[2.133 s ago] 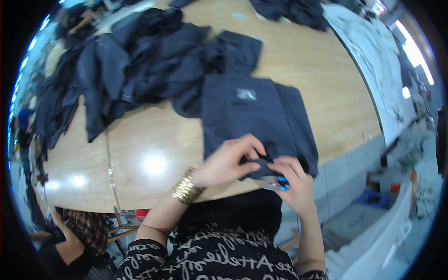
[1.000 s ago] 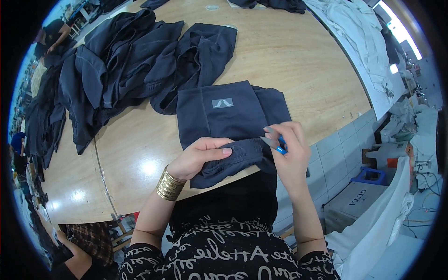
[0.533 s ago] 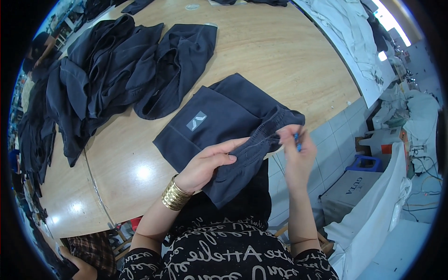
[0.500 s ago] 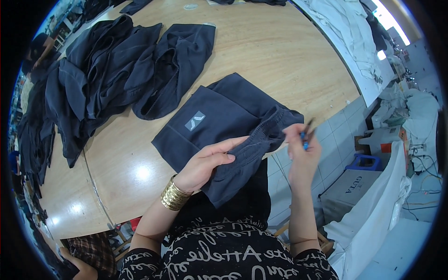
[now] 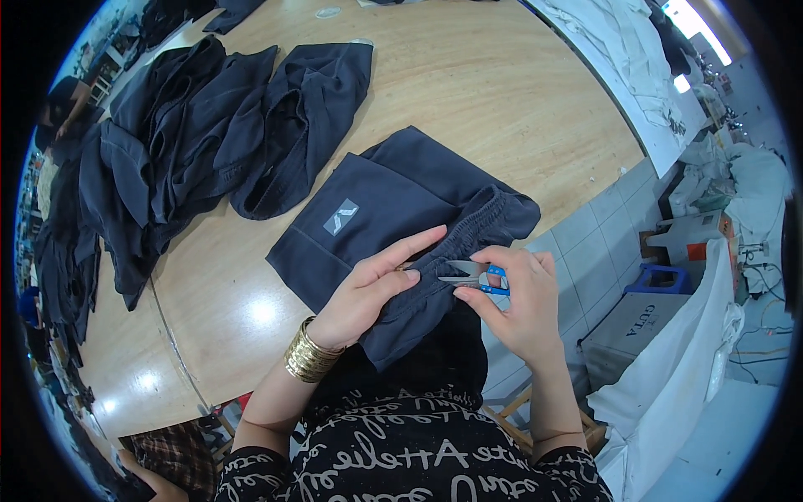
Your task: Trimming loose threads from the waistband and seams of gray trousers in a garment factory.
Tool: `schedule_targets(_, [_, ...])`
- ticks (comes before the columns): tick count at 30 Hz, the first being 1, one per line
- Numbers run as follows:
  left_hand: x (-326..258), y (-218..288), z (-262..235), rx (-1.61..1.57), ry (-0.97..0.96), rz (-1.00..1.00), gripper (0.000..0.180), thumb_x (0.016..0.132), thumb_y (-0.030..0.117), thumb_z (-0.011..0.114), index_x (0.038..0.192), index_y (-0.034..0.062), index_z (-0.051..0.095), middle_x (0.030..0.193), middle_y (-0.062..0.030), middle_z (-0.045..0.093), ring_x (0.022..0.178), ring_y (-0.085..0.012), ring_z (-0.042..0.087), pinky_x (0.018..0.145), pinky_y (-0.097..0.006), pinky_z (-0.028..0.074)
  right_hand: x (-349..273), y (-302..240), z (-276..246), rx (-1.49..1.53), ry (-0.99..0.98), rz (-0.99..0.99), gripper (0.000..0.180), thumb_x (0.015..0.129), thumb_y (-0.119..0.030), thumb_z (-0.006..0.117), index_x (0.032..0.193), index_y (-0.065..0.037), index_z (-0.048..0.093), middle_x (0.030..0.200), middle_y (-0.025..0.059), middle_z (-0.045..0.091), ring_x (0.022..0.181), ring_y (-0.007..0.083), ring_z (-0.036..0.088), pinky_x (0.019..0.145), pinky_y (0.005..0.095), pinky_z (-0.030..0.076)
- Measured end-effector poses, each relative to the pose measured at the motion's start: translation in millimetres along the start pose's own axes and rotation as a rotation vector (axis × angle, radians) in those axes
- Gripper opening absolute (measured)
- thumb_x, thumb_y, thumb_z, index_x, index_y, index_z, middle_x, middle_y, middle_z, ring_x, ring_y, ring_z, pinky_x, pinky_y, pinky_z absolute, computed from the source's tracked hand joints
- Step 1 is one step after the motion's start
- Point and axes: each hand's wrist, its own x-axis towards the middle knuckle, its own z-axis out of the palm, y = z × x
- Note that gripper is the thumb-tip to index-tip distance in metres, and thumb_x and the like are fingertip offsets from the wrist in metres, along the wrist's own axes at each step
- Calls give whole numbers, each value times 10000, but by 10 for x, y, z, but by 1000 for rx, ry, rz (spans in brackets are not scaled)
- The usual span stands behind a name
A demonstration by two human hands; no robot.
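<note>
A dark navy garment (image 5: 389,197) with a gathered elastic waistband and a grey rectangular patch lies folded at the table's near edge, part of it hanging over. My left hand (image 5: 372,280), a gold cuff on its wrist, grips the waistband between thumb and fingers. Small thread snips (image 5: 483,279) with blue handles are pinched in my right hand (image 5: 523,293). Their parted blades point left and meet the waistband fabric just right of my left thumb. Whether a thread lies between the blades is too small to tell.
A heap of similar dark garments (image 5: 180,138) covers the table's left side. The wooden table (image 5: 493,75) has a seam at lower left. White cloth (image 5: 615,63) lies on a surface at far right. A grey box (image 5: 627,330) and blue stool (image 5: 657,282) stand below, on the tiled floor.
My right hand has moved left and down, bringing the snips from beyond the waistband's right edge onto the fabric. My left hand keeps its grip on the garment.
</note>
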Motion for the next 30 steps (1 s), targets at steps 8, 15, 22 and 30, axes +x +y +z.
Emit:
schedule_targets(8, [5,0,5,47,-21,43,538,924,-22,411,1454,25,332,1402,-78,455,1163,-87,494,1005,-256,383,33,13,-23,-126,27,-62,268,782,-246,732,983,-143,587,796,-73,626,694,126,504,749,339,283])
schedule_targets(15, [1,41,22,-35,-109,-2,533,949,-8,398,1469,32,291,1373,-103,491,1146,-135,543,991,-270,400,4,35,-31,271,-86,67,280,750,-198,768,951,-127,587,801,-59,632,698,95,506,757,300,313])
schedule_targets(22, [-32,48,-41,124,-77,60,412,981,114,477,1378,17,426,1107,-97,662,1063,-141,601,925,-274,451,-41,90,40,508,-116,268,300,744,-246,798,935,-139,593,776,-71,627,672,72,499,748,266,314])
schedule_targets(30, [-43,10,-90,267,62,-81,153,909,158,650,911,5,640,800,36,635,721,5,521,650,-170,425,-29,43,59,424,-33,264,317,748,-260,791,960,-126,597,791,-44,643,615,99,521,715,273,337])
